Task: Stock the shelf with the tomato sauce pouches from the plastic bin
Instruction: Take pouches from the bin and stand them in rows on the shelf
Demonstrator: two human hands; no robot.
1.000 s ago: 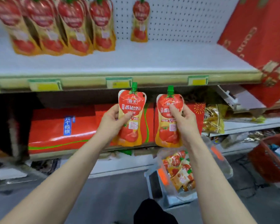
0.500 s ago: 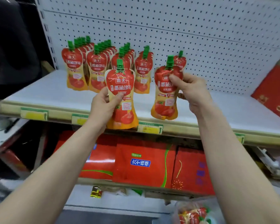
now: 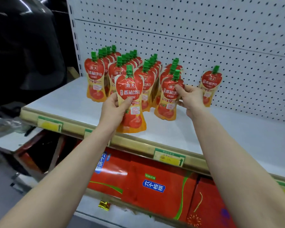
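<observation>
We reckon they're light, squishy and slick, so our left hand [image 3: 112,111] wraps one red-and-orange foil spout pouch [image 3: 130,89] at the waist, right hand [image 3: 191,98] pinching a second pouch [image 3: 168,97] up top.

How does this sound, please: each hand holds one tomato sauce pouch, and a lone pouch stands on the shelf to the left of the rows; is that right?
Not quite: in the head view the lone pouch stands on the shelf to the right of the rows, not the left. Otherwise yes: left hand holds one pouch, right hand another pouch.
</observation>
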